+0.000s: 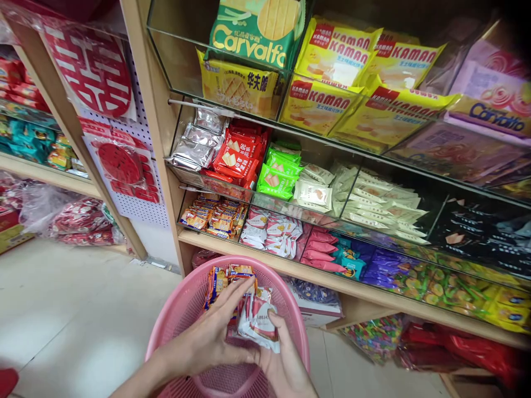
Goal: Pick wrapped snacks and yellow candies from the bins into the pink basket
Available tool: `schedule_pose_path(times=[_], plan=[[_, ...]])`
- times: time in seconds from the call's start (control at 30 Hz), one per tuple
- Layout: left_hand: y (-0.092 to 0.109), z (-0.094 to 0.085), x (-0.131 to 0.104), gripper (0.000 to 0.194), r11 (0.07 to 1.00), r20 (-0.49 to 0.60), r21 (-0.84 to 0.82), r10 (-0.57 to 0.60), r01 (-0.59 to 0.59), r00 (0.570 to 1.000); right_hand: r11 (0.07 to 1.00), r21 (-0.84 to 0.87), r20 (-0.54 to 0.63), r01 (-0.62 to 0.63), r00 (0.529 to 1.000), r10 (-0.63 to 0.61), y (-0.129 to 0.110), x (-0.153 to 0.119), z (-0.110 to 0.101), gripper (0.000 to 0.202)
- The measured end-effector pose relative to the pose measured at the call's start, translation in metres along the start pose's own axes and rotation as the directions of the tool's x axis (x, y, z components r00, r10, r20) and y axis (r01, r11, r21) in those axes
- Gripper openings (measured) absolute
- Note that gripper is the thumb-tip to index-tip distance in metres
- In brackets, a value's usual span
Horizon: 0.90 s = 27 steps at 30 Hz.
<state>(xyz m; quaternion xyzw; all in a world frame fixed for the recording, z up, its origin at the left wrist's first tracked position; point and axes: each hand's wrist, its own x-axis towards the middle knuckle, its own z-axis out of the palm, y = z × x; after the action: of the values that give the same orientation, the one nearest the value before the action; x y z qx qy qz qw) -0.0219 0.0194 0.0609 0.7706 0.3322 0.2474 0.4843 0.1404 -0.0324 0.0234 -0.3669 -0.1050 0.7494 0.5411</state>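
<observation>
In the head view my right hand (284, 358) is closed around a few small white-and-pink snack packets (259, 319), thumb on top. My left hand (211, 333) is stretched out flat beside them, fingers straight and apart from the thumb; I cannot tell whether its palm touches the packets. Both hands are over a round pink plastic basket (166, 320). Inside the basket, partly hidden by my left fingers, lie orange-and-blue snack packets (218, 281). Similar white-and-pink packets (271, 231) fill a bottom-row shelf compartment beyond the basket.
A wooden shelf unit (344, 286) with clear-fronted bins rises ahead. Orange packets (215, 214), red packets (240, 155) and green packets (279, 172) fill bins. Yellow wafer bags (332, 52) stand higher up. A white box (317, 319) and bagged goods (375, 336) sit below on the tiled floor (87, 298).
</observation>
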Motion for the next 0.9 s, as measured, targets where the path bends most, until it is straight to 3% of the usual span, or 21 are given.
schedule_pose_path(times=[0.13, 0.27, 0.43, 0.63, 0.73, 0.9], plan=[[0.013, -0.007, 0.001, 0.083, 0.951, 0.048, 0.256, 0.168, -0.175, 0.985, 0.994, -0.105, -0.091, 0.021, 0.995, -0.03, 0.007, 0.002, -0.001, 0.036], [0.014, -0.005, -0.005, 0.072, 0.93, 0.068, 0.294, 0.208, -0.219, 0.976, 0.997, -0.07, -0.15, -0.011, 0.989, 0.0, 0.012, 0.0, -0.012, 0.039], [-0.011, -0.003, -0.018, 0.064, 0.939, -0.048, 0.327, 0.126, -0.104, 0.991, 0.993, 0.114, -0.395, 0.03, 0.918, 0.018, 0.007, -0.003, -0.033, 0.033], [-0.022, 0.002, -0.024, 0.05, 0.933, -0.089, 0.359, 0.075, -0.039, 0.993, 0.992, 0.08, -0.536, 0.095, 0.843, -0.037, 0.009, 0.01, -0.043, 0.023], [-0.02, 0.016, -0.024, 0.036, 0.941, -0.044, 0.335, 0.062, -0.043, 0.997, 0.984, 0.075, -0.548, 0.163, 0.831, -0.096, 0.011, 0.021, -0.04, 0.022], [-0.023, 0.047, -0.021, 0.023, 0.946, 0.14, 0.323, -0.024, -0.023, 0.99, 0.973, 0.052, -0.577, 0.225, 0.802, -0.155, 0.008, 0.039, -0.03, 0.028]])
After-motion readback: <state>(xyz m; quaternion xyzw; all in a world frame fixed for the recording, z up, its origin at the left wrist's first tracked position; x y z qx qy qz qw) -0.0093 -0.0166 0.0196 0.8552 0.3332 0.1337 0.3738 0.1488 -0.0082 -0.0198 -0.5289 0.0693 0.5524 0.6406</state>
